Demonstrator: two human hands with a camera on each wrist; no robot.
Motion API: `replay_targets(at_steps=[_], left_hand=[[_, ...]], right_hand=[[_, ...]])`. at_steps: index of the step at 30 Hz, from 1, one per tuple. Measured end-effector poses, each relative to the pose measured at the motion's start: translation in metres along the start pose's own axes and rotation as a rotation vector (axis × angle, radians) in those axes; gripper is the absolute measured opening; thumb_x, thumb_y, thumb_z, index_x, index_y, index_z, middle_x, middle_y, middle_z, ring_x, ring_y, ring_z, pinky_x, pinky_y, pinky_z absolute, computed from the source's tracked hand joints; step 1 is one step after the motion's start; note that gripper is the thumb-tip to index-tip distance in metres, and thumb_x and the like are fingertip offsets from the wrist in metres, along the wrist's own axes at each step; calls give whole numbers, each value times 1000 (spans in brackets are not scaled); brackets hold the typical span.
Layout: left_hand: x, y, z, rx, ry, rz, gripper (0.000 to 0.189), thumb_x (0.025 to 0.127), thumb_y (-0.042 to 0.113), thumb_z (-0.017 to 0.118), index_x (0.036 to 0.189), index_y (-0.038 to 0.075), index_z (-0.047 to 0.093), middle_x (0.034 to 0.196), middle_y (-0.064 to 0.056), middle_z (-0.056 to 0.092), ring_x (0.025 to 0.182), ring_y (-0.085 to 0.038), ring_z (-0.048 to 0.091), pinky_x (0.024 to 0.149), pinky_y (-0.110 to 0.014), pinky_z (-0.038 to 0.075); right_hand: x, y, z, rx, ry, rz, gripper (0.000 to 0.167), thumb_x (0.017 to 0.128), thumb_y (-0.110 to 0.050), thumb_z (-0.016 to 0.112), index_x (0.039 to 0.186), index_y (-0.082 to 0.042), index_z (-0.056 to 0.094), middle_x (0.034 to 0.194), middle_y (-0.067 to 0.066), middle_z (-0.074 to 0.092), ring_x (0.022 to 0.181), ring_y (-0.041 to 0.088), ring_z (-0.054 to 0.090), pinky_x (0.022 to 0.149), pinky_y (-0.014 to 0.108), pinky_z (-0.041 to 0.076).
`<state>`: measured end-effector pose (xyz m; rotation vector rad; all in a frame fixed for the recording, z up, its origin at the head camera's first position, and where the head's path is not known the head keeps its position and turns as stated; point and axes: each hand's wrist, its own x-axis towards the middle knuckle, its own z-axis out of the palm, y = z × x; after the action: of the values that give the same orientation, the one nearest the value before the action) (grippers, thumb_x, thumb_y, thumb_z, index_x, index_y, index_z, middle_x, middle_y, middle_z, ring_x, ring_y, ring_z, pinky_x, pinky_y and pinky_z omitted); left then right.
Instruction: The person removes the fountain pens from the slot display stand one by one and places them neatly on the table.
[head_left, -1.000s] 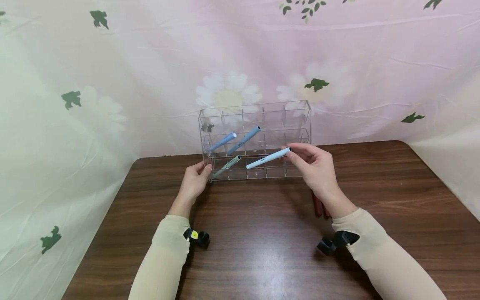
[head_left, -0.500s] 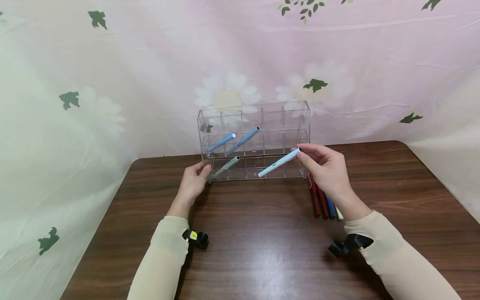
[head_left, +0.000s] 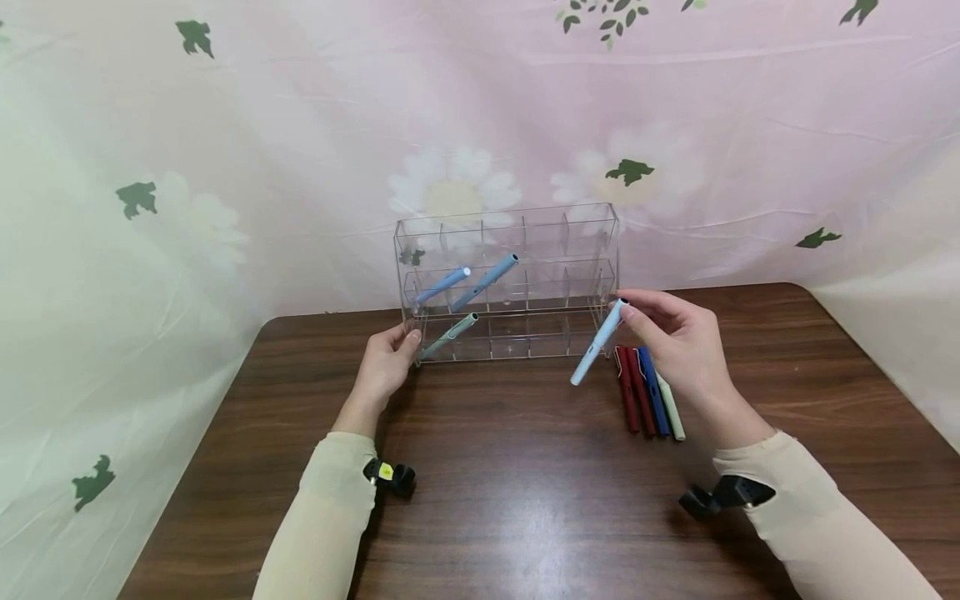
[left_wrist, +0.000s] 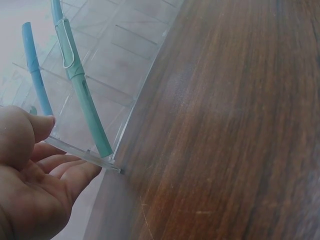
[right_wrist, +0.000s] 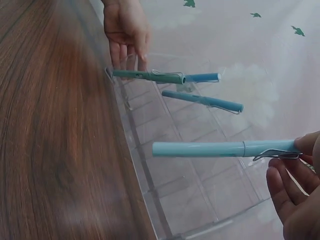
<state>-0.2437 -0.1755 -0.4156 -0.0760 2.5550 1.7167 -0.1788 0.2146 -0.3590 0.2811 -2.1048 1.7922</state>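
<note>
My right hand (head_left: 678, 346) pinches a light blue pen (head_left: 598, 343) by its capped end, in front of the rack's right end. Its other end points down and left, clear of the rack in the head view. The left hand (head_left: 387, 365) grips the left side of a clear acrylic pen rack (head_left: 510, 348), thumb in front and fingers behind, as the left wrist view shows. Three pens lean in the rack's left part: a green pen (left_wrist: 82, 95) in the lower tier, a blue pen (head_left: 444, 284) and a grey-blue pen (head_left: 485, 283) above it.
To the right of the rack, two dark red pens (head_left: 628, 392), a dark blue pen (head_left: 654, 393) and a pale green pen (head_left: 671, 408) lie side by side on the wooden table (head_left: 495, 483). A flowered cloth (head_left: 322, 167) hangs behind the rack.
My right hand has moved right and slightly down with the light blue pen, whose lower end has swung further downward. More of the pens on the table show. The left hand stays in place.
</note>
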Motion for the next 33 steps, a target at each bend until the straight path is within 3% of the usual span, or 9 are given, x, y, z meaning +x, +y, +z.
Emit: replay_targets(at_steps=[6,16,21,27,33], left_hand=[[0,0,-1,-1,-1,-5,48,116,22,52,158,0,51,151,-23,64,143,-31,57,120,-52,48],[1,-1,0,0,0,-12,48,116,22,51,158,1,51,150,-22,65,139,-29,59,118,-51,49],[1,-1,0,-8,-4,-17,48,116,22,51,159,1,50,151,-22,64,141,-30,58,119,-51,49],[1,-1,0,-14,-10,-20,49,116,22,51,160,0,49,153,-22,63,144,-31,57,119,-51,49],[0,0,0,6,3,-6,47,115,22,52,157,-1,53,148,-23,66,138,-29,59,118,-51,49]], right_hand=[[-2,1,-12,-133,47,13,28,103,-9,74,129,1,77,101,-23,80,88,-5,74,77,11,59],[-4,9,-29,-178,93,63,31,105,-12,72,132,3,75,99,-24,79,91,-7,72,80,9,58],[-7,15,-36,-148,106,147,31,105,-17,72,133,-5,76,101,-23,80,93,-4,71,80,10,57],[-12,22,-49,-304,122,204,38,108,-27,68,140,-7,73,107,-28,73,97,-3,65,76,9,53],[-14,31,-60,-406,108,193,38,109,-27,66,139,-3,72,104,-33,66,92,-1,58,70,9,49]])
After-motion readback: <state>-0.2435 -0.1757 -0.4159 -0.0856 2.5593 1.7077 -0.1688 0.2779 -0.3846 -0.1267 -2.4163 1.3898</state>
